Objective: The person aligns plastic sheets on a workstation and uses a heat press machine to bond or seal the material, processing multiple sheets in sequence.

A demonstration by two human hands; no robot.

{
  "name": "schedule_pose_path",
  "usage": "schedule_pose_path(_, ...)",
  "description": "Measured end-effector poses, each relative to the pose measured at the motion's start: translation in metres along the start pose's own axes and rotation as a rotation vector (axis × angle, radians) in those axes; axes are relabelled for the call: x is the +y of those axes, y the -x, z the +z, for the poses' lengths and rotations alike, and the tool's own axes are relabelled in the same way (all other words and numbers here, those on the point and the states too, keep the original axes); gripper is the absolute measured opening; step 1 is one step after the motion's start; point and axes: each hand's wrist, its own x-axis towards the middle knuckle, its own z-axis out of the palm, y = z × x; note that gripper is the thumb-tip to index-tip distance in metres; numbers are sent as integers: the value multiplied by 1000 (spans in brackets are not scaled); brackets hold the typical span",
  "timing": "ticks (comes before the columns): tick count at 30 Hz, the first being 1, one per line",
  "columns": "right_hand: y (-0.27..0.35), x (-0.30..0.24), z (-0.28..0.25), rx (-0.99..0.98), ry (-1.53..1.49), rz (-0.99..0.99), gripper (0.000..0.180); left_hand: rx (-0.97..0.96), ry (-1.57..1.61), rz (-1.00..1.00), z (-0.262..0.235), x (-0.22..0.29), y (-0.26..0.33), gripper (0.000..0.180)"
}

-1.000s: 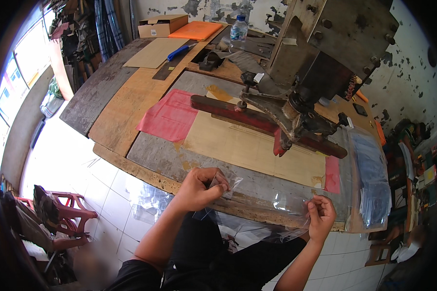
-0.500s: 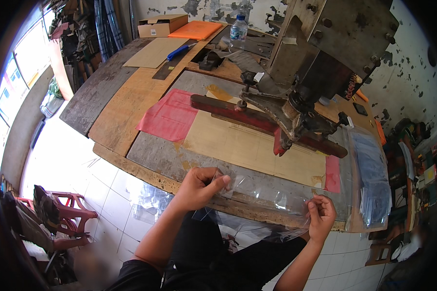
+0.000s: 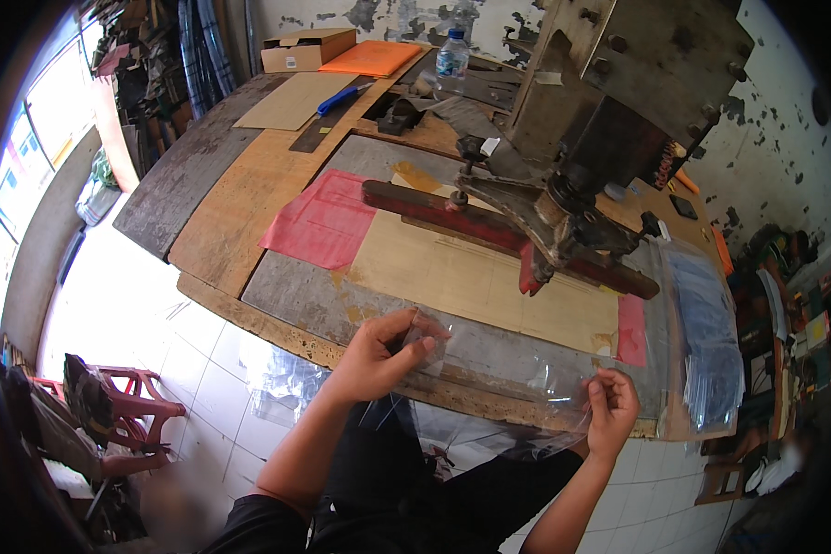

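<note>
A clear plastic sheet [image 3: 517, 392] stretches between my hands over the table's front edge and my lap. Its left end is pinched between the thumb and fingers of my left hand [image 3: 386, 355]. My right hand [image 3: 611, 406] grips the other end near the table's front right corner. Beyond them, a tan sheet [image 3: 489, 282] lies on the grey metal plate [image 3: 295, 291], with red material [image 3: 328, 217] at its left end. The press machine's red bar [image 3: 443, 214] hangs above the tan sheet; whether they touch I cannot tell.
A stack of clear plastic pieces [image 3: 706, 346] lies at the table's right edge. Toward the back are a blue cutter [image 3: 343, 98], a cardboard box [image 3: 309, 50], an orange envelope [image 3: 374, 57] and a water bottle [image 3: 452, 57]. A red stool [image 3: 143, 402] stands at left.
The plastic sheet has shifted slightly and its folds catch the light differently. The fingers of my left hand have moved a little at its end; my right hand is nearly still.
</note>
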Motion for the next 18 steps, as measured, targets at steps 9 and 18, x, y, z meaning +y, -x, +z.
schedule_pose_path(9, -1, 0, -8, -43, -276, -100, 51, 168, 38, -83, 14, 3, 0, 30)
schedule_pose_path(18, -1, -2, -11, -75, -260, -30, 36, 161, 121, -106, 7, -7, 2, 30)
